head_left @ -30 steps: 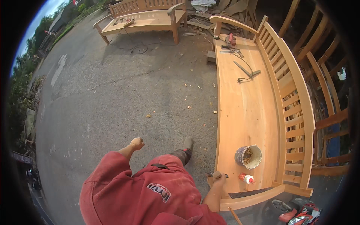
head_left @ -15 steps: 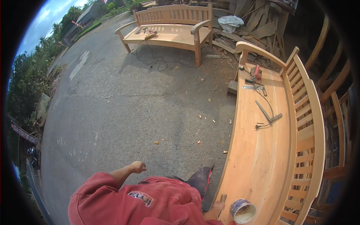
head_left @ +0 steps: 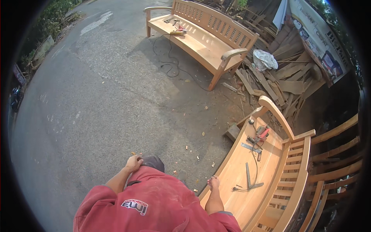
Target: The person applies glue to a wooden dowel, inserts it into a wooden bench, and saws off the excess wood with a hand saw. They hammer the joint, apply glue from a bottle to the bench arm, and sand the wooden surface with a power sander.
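Left hand (head_left: 133, 164) half-curled by the knee (head_left: 154, 162), right hand (head_left: 213, 182) loosely curled at the front of the right-side bench (head_left: 228, 203); can't tell if either holds anything. Likely between handlings; any pickup calls for opening fingers.

We cannot tell whether our left hand (head_left: 133, 163) or right hand (head_left: 213, 182) holds anything, as both show too small. The lower edge cuts off our red shirt (head_left: 166, 205) and the near end of the table (head_left: 244, 196); the upper edge crops the banner (head_left: 319, 36).
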Motion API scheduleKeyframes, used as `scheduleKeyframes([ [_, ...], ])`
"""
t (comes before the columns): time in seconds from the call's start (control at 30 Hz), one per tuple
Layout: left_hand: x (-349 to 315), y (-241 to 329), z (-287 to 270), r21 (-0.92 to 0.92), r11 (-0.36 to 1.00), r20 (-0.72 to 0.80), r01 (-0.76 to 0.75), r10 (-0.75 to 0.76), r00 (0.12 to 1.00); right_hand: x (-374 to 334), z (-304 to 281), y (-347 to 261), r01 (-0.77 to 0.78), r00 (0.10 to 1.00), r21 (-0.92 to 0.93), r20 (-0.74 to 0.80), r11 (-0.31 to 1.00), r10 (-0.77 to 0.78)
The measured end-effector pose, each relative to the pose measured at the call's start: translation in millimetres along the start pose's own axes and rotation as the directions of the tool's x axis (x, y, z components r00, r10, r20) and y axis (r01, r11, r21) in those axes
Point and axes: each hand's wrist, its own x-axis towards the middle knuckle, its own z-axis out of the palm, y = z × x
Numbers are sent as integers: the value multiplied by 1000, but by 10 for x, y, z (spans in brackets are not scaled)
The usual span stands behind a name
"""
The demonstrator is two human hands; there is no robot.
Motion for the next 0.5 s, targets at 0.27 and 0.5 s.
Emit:
scheduleKeyframes([
  [0.27,1293,-1161,-116,54,904,-2,424,-425,905,1283,1402,-2934,289,954,-295,11,911,-299],
  [0.5,3045,-1831,-1047,443,889,496,115,-350,795,943,3667,-3672,-111,978,-419,113,901,173],
])
